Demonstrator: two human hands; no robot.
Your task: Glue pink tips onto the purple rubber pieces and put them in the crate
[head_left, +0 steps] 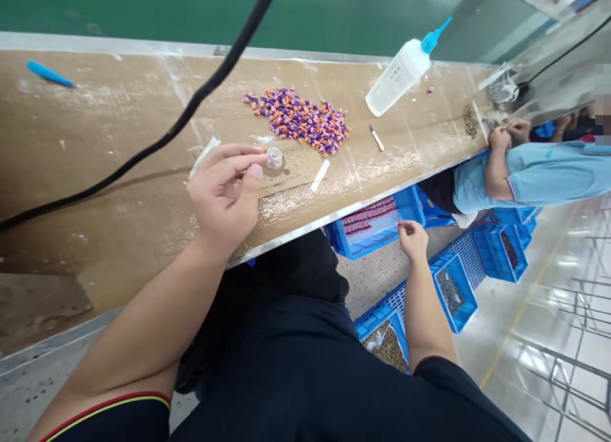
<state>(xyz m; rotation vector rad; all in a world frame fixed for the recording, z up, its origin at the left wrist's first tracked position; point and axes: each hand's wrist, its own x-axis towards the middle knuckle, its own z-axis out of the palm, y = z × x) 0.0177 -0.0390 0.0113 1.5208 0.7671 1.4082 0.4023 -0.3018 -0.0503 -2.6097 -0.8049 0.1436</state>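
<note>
Centrally, the left hand [224, 197] pinches one small clear plastic cap [274, 159] above the bench [95, 143]. Lower right, the right hand [413, 241] pinches one thin item [400, 224] over blue crates [465, 311]. One white squeeze bottle [398, 76] lies upper centre.

We are in a factory workshop: a long workbench [128, 121], blue plastic crates [500, 254], a glossy floor [534, 359], and a co-worker [539, 175] alongside.

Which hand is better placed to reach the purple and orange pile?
Probably the left hand: it is over the bench, near the pile, though holding a small clear cup. The right hand hangs below the bench edge.
</note>
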